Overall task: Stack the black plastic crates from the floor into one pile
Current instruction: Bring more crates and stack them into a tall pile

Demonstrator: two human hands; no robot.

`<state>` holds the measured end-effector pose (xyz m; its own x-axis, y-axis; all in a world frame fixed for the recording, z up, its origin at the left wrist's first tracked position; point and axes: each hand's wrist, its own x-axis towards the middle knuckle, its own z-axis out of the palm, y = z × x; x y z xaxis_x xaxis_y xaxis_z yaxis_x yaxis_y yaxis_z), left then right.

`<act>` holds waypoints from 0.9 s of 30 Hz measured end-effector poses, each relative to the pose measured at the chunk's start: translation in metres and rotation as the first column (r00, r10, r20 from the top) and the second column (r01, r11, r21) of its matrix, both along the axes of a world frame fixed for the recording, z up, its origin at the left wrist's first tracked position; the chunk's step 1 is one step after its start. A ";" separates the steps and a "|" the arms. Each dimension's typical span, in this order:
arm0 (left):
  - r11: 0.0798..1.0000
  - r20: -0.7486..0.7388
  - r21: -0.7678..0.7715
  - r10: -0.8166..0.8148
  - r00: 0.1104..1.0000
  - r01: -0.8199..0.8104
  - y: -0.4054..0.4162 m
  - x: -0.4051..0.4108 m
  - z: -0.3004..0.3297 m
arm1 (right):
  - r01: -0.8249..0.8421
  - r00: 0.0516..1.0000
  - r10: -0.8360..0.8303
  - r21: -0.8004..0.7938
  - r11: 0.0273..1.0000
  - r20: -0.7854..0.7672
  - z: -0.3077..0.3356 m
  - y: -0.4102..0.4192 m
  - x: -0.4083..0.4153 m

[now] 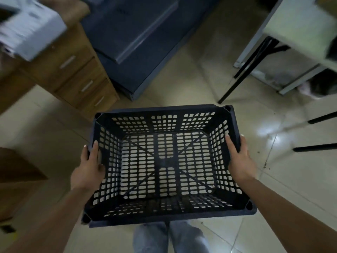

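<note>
**A:** so what are the arms doing here?

**B:** both bare forearms reach forward and down, roughly mirrored. Left hand (89, 169) is clamped over the left wall of the black crate (165, 123), thumb inside, fingers outside.

**A:** and the other?

**B:** right hand (238, 161) grips the right wall the same way. Jeans-clad legs (169, 238) show below.

Black crate (168, 165) held level, left hand (89, 168), right hand (238, 159)

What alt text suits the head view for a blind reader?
Two bare hands, left hand and right hand, grip the side rims of an empty black perforated plastic crate, open side up, above a beige tiled floor.
</note>
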<state>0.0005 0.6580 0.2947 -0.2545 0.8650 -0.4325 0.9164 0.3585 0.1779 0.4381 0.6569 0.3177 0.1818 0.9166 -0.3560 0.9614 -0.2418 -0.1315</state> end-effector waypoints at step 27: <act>0.764 0.139 0.455 0.447 0.884 -0.458 -0.389 -0.015 0.282 | -0.319 0.863 0.425 0.359 0.877 -0.272 0.217 -0.184 -0.044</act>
